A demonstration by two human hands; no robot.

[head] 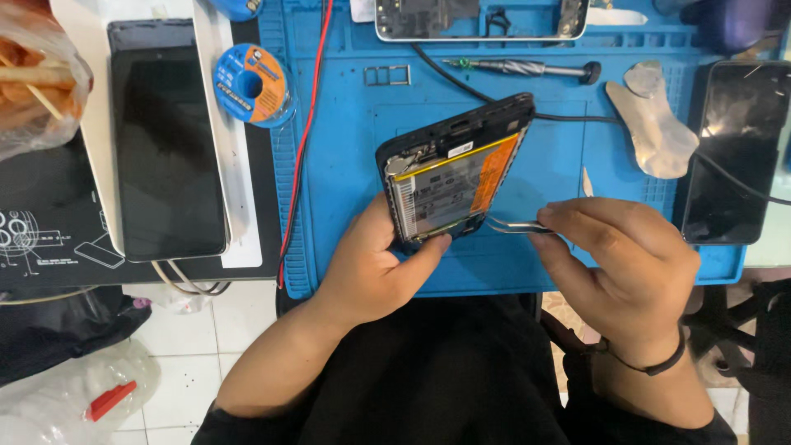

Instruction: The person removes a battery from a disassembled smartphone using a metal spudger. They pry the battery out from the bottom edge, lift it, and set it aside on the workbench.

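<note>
Your left hand (371,268) gripped the opened phone (453,169), orange-edged label showing; your right hand (618,264) pinched tweezers (515,225) beside it.

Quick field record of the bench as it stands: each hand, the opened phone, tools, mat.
left hand: grips opened phone at its lower end, thumb on the edge
right hand: holds tweezers, tips at the phone's lower corner
phone: back off, battery exposed, tilted above blue mat
cable: black, runs to the phone's top end
screwdriver: lies on mat
solder spool: at mat's left edge
</note>
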